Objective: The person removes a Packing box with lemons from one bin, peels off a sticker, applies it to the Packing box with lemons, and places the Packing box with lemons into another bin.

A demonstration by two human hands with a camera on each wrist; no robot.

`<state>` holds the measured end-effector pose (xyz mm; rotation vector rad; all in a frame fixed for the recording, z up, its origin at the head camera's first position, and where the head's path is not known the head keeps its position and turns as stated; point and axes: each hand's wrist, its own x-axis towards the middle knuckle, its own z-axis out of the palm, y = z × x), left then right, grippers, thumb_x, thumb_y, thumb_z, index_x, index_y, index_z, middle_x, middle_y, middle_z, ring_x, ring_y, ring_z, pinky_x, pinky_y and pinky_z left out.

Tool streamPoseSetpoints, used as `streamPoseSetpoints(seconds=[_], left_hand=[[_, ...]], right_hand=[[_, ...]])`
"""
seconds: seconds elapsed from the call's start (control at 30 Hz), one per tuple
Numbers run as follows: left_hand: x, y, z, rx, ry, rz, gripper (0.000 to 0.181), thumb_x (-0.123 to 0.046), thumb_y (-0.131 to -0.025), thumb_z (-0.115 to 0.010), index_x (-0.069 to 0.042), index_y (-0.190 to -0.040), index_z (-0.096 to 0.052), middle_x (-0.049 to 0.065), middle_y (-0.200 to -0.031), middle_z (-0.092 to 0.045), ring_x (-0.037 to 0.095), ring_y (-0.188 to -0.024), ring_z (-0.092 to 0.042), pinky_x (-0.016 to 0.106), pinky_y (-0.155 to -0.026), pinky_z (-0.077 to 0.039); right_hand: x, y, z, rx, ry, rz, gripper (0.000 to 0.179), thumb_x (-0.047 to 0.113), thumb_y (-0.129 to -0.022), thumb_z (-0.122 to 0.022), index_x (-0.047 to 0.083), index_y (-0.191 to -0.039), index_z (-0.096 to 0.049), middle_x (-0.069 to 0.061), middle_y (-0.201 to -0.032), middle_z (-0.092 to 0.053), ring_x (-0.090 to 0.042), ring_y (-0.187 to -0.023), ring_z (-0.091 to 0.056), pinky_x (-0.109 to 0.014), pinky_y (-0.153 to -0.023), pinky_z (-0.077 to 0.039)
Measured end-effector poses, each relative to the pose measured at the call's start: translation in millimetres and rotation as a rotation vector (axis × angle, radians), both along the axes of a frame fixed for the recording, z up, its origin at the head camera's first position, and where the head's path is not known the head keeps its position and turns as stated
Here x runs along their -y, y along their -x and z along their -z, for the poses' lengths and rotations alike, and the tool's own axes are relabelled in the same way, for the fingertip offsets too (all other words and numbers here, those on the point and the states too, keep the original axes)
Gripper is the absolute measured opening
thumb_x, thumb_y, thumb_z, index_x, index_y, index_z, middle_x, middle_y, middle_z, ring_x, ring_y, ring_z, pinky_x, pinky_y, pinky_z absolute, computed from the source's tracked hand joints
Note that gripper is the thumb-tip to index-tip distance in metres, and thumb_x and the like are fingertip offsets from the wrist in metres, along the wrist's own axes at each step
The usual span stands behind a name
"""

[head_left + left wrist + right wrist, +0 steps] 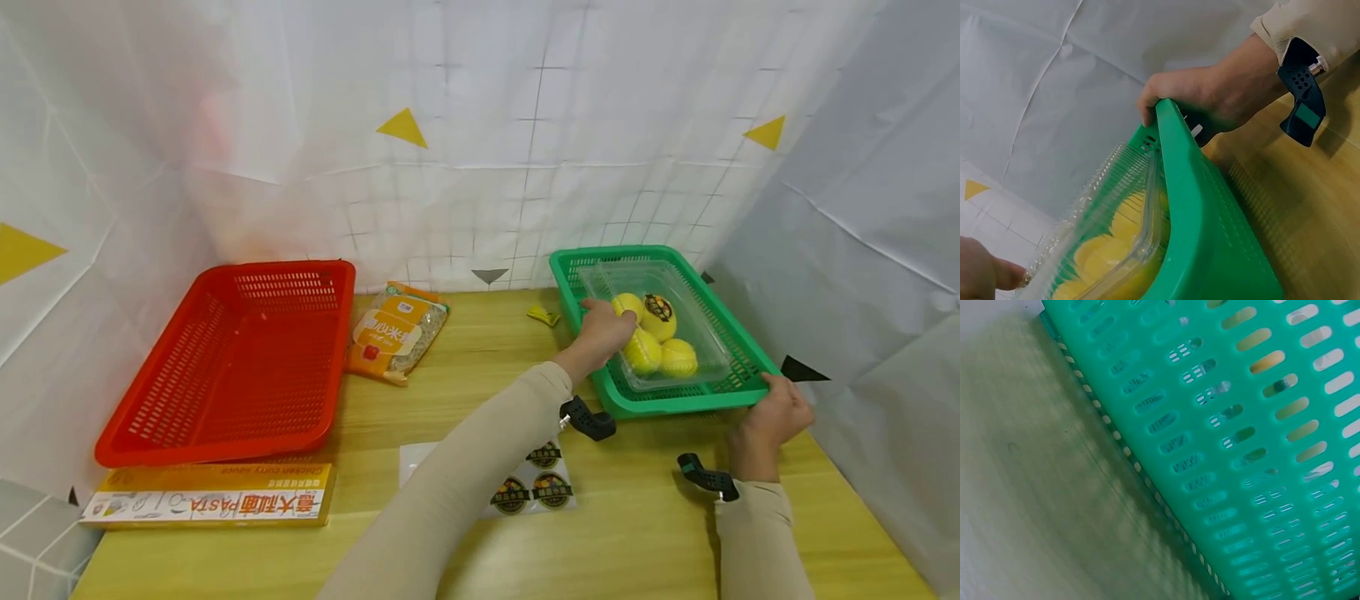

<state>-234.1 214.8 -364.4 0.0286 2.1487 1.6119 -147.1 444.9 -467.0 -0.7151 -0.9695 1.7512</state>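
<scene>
A clear plastic box [701,312] with several yellow round fruits [677,358] inside lies in the green basket [675,406]. On the box's lid sits a round dark sticker [659,308]. My left hand [600,329] pinches the left edge of the box, and its fingertips show at the lower left of the left wrist view. At the basket's front right corner, my right hand [780,410] grips the rim, its thumb over the top. The right wrist view shows mostly the basket's slotted wall [1210,444]; the hand is hidden there.
A red basket [330,408] stands at the left, with a pasta box [210,500] in front. Beside it lies a grain packet [397,333]. A small yellow wrapper [543,315] is left of the green basket. A sticker sheet [532,500] lies partly under my left forearm.
</scene>
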Motion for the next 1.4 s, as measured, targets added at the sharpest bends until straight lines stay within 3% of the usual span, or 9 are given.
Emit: streamPoseSetpoints(seconds=[0.27, 0.53, 0.73, 1.0, 1.27, 1.4], left_hand=[[-0.7, 0.0, 0.7, -0.014, -0.020, 0.011, 0.082, -0.023, -0.109, -0.052, -0.009, -0.166, 0.004, 0.001, -0.046, -0.033, 0.015, -0.036, -0.019, 0.031, -0.036, -0.024], [-2.0, 0.0, 3.0, -0.018, 0.001, 0.001, 0.082, -0.020, -0.107, -0.052, -0.010, -0.167, 0.004, 0.001, -0.046, -0.033, 0.014, -0.036, -0.018, 0.031, -0.037, -0.022], [-5.3, 1.5, 2.8, -0.012, 0.033, -0.013, 0.083, -0.018, -0.106, -0.053, -0.011, -0.167, 0.002, 0.001, -0.046, -0.033, 0.014, -0.036, -0.018, 0.031, -0.038, -0.020], [-7.5, 2.0, 3.5, -0.007, 0.060, -0.013, 0.082, -0.018, -0.106, -0.053, -0.011, -0.167, 0.001, 0.001, -0.046, -0.033, 0.015, -0.036, -0.019, 0.031, -0.038, -0.021], [-6.2, 2.1, 3.6, -0.014, 0.057, 0.002, 0.080, -0.016, -0.106, -0.052, -0.010, -0.167, 0.000, 0.001, -0.046, -0.032, 0.015, -0.036, -0.017, 0.031, -0.038, -0.019], [-5.7, 1.8, 2.5, -0.009, 0.056, 0.001, 0.081, -0.013, -0.105, -0.051, -0.011, -0.167, 0.000, 0.001, -0.045, -0.032, 0.014, -0.037, -0.016, 0.030, -0.038, -0.018]], right_hand=[[-0.7, -0.2, 0.2, 0.010, -0.007, 0.007, 0.036, -0.004, -0.088, -0.067, -0.004, -0.056, -0.050, 0.001, -0.052, -0.037, -0.012, -0.049, -0.035, -0.023, -0.060, -0.048], [-1.6, 0.5, 4.9, 0.025, -0.042, 0.003, 0.042, -0.004, -0.088, -0.066, -0.004, -0.052, -0.045, 0.001, -0.050, -0.029, -0.014, -0.051, -0.025, -0.024, -0.059, -0.044], [0.1, 1.4, 2.4, 0.012, -0.040, 0.011, 0.037, -0.005, -0.088, -0.066, -0.005, -0.054, -0.051, 0.001, -0.050, -0.034, -0.013, -0.053, -0.029, -0.024, -0.062, -0.046], [-0.6, 1.8, 4.0, 0.000, -0.032, 0.007, 0.040, -0.005, -0.088, -0.066, -0.004, -0.053, -0.048, 0.000, -0.049, -0.034, -0.013, -0.049, -0.029, -0.024, -0.058, -0.045], [-1.6, 1.2, 3.8, 0.064, -0.067, 0.005, 0.043, -0.001, -0.091, -0.066, -0.002, -0.053, -0.046, 0.002, -0.056, -0.018, -0.016, -0.062, -0.018, -0.024, -0.067, -0.040], [-0.8, 1.4, 4.0, 0.067, -0.078, 0.013, 0.043, -0.001, -0.091, -0.065, 0.000, -0.053, -0.044, 0.001, -0.057, -0.015, -0.016, -0.060, -0.013, -0.024, -0.062, -0.037]])
